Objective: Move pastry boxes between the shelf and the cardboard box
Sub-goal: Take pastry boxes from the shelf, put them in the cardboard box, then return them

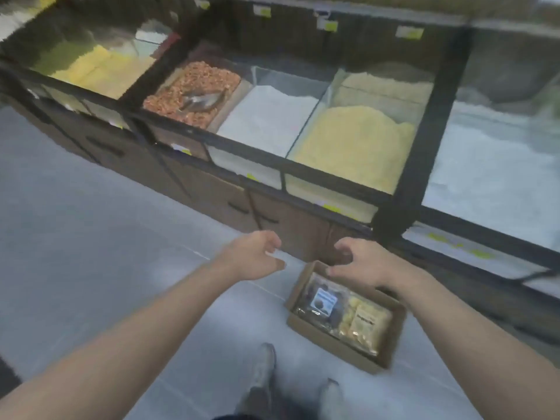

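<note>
While both hands [306, 259] hover empty — cardboard box [339, 344] sits below.

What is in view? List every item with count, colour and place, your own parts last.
cardboard box: one, brown, on the floor below the right hand
pastry boxes: two, inside the cardboard box; dark pack on the left, yellow pack on the right
bulk bins: several, glass with black frames, across the top; fillings yellow, reddish-brown, white
scoop: one, grey, in the reddish-brown bin
cabinet doors: brown, under the bins
floor: grey
shoes: two, grey, bottom centre
hands: left hand and right hand, both open and holding nothing, above the floor and the box
</note>
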